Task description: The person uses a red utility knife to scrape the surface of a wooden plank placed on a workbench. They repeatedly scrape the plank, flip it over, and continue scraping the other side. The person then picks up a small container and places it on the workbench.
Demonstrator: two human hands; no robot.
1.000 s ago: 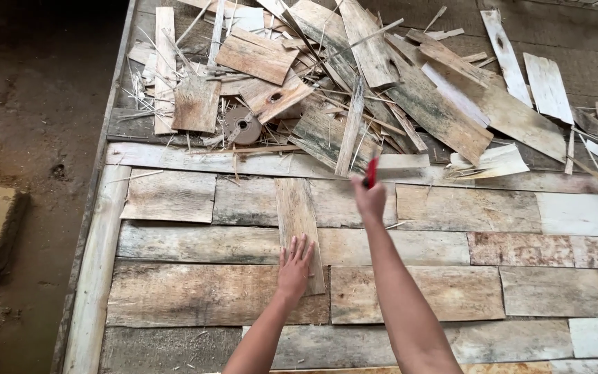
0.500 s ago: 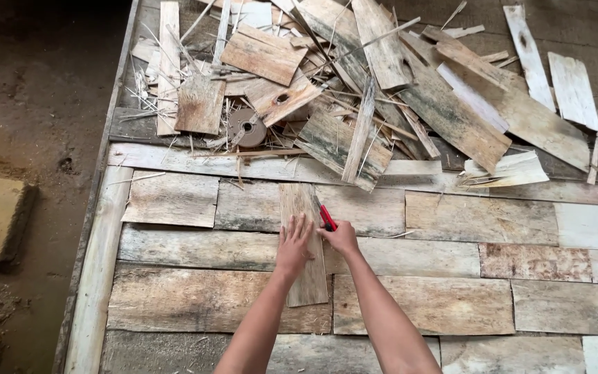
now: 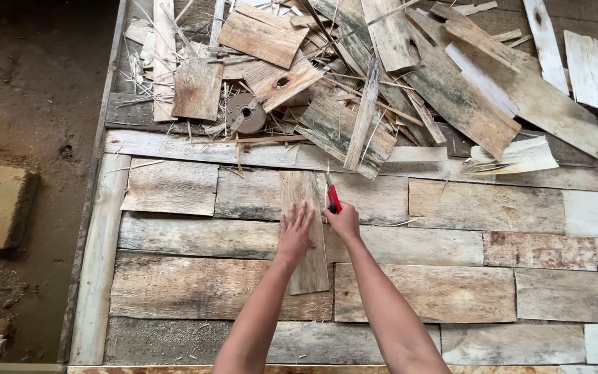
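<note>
The narrow upright strip of pale weathered veneer wood (image 3: 304, 232) looks thin, matt and rough-grained, like the grey and tan veneer sheets laid in rows (image 3: 465, 208) beneath it, some bleached almost white and some stained dark. The red-handled utility knife (image 3: 332, 196) shows smooth, slightly glossy plastic with a thin bare metal blade. Behind it, the heap of splintered wood offcuts (image 3: 382, 83) is dry, frayed and mould-blotched, the brown tape roll (image 3: 245, 112) looks dull like paper, and the bare ground (image 3: 29, 104) is coarse, dusty earth.
</note>
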